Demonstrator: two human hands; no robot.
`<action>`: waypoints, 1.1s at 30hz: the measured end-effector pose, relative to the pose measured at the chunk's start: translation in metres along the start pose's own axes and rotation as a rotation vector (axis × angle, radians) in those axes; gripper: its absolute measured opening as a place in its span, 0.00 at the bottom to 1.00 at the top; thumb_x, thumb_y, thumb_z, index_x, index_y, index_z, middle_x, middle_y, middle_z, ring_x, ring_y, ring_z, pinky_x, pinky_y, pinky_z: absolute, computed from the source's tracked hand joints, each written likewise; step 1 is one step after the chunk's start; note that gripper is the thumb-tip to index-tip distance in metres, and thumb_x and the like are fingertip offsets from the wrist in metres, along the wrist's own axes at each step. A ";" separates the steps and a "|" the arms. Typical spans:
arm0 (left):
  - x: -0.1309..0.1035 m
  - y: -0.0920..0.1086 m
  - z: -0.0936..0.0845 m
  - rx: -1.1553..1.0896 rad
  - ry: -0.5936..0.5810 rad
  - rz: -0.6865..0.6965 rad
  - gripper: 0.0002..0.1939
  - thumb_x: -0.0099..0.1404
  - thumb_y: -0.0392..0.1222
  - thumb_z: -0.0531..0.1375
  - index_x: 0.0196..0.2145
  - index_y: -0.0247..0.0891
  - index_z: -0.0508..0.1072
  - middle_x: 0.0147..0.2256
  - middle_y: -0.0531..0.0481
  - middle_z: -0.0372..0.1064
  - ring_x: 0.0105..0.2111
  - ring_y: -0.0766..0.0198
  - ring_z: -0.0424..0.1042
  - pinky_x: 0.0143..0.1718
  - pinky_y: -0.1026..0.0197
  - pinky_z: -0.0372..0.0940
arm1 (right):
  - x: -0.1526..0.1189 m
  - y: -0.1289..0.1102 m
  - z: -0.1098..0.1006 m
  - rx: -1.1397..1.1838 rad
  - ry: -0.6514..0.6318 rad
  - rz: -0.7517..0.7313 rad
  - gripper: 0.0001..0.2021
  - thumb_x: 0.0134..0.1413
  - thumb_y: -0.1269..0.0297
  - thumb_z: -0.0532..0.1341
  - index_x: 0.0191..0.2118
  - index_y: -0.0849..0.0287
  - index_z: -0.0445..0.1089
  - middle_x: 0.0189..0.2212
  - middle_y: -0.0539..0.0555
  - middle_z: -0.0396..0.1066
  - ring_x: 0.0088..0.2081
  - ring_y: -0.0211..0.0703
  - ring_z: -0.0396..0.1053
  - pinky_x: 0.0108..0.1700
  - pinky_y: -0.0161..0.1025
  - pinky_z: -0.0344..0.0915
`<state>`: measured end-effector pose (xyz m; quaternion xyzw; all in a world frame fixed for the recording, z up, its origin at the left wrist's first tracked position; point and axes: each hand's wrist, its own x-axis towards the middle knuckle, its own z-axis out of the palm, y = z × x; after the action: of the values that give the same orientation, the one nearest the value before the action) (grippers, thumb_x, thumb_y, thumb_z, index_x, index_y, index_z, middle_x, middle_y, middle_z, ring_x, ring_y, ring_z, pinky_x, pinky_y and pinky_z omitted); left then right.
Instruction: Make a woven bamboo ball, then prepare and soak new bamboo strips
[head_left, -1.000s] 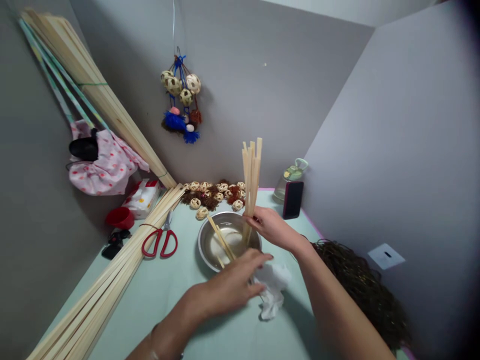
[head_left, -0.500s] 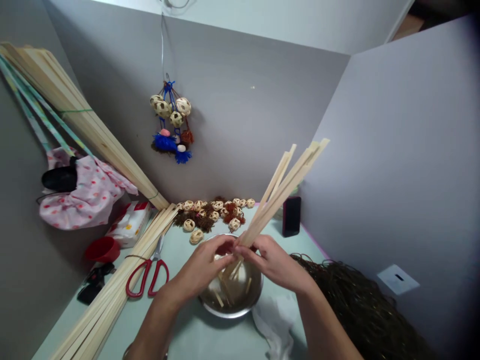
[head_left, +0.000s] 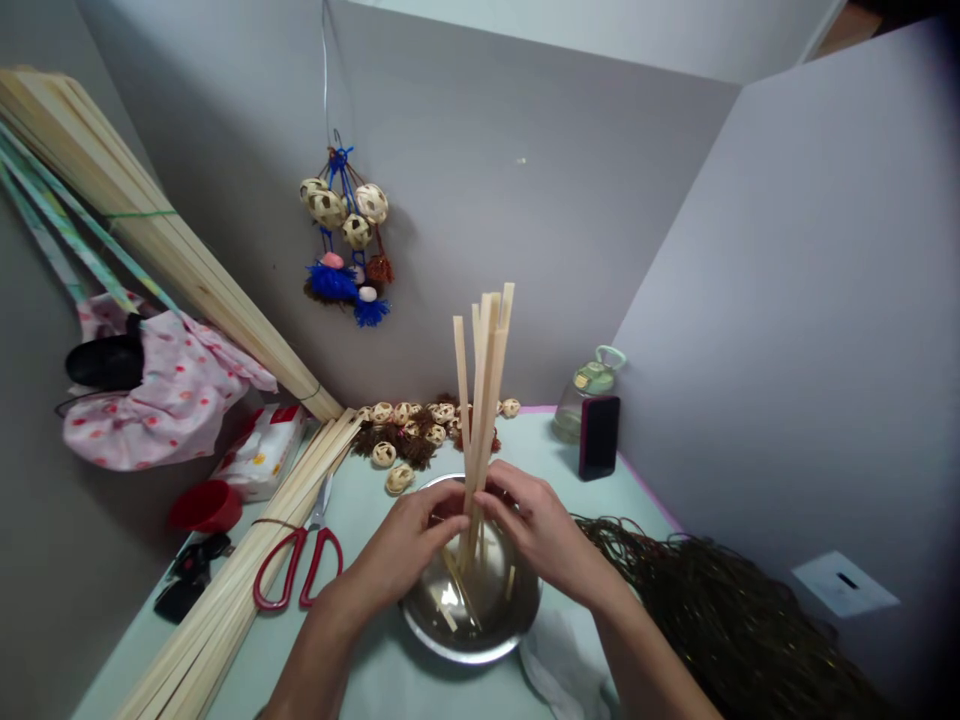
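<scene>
Both hands grip a small bunch of flat, pale wooden strips (head_left: pixel 489 400) over a metal bowl (head_left: pixel 474 655). My left hand (head_left: pixel 420 525) pinches the bunch from the left. From the right, my right hand (head_left: pixel 536 515) closes its thumb and fingers on the same strips. The bunch stands nearly upright, its lower ends down inside the bowl. Liquid and several short strip pieces (head_left: pixel 446 615) lie in the bowl. Behind it on the table are several small woven balls (head_left: pixel 400 478) with brown tassels.
Left of the bowl are red-handled scissors (head_left: pixel 296 570) and a long bundle of strips (head_left: pixel 247 570). A red cup (head_left: pixel 207 507) sits farther left. A phone (head_left: pixel 600 437) leans on a bottle (head_left: pixel 568 410); dark cord (head_left: pixel 720 600) and a white cloth (head_left: pixel 562 665) lie right.
The strips have swung from leaning right to nearly upright, and their lower ends reach into the bowl. The bottle behind the phone has come into fuller view.
</scene>
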<state>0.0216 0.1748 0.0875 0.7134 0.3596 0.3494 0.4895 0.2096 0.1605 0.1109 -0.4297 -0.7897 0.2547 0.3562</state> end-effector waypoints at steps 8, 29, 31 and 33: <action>-0.002 0.002 0.000 0.064 0.071 0.028 0.13 0.66 0.37 0.58 0.47 0.43 0.76 0.42 0.49 0.77 0.44 0.55 0.73 0.51 0.53 0.64 | 0.000 -0.010 0.002 0.020 -0.014 -0.031 0.12 0.68 0.69 0.52 0.49 0.53 0.71 0.41 0.54 0.71 0.41 0.43 0.69 0.44 0.40 0.66; -0.010 0.018 -0.013 -0.205 0.277 -0.040 0.18 0.69 0.48 0.57 0.54 0.42 0.65 0.37 0.52 0.72 0.40 0.59 0.76 0.44 0.56 0.70 | -0.025 -0.009 -0.021 -0.366 0.089 0.035 0.10 0.69 0.64 0.51 0.35 0.54 0.65 0.31 0.52 0.70 0.30 0.41 0.66 0.33 0.38 0.60; -0.011 0.019 -0.016 -0.216 0.285 -0.050 0.18 0.69 0.48 0.58 0.54 0.42 0.65 0.38 0.53 0.70 0.40 0.60 0.76 0.44 0.57 0.70 | -0.046 -0.008 -0.029 -0.494 -0.052 0.070 0.09 0.68 0.63 0.53 0.34 0.53 0.65 0.31 0.51 0.70 0.29 0.42 0.68 0.30 0.39 0.59; -0.012 0.019 -0.019 -0.190 0.276 -0.048 0.16 0.69 0.47 0.57 0.53 0.41 0.66 0.38 0.52 0.71 0.41 0.60 0.76 0.45 0.57 0.69 | -0.074 -0.001 -0.031 -0.582 -0.193 0.110 0.07 0.64 0.62 0.58 0.33 0.52 0.67 0.30 0.52 0.72 0.27 0.45 0.71 0.27 0.39 0.59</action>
<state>0.0031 0.1678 0.1087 0.6005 0.4055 0.4647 0.5089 0.2612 0.0993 0.1054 -0.5294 -0.8353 0.0764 0.1273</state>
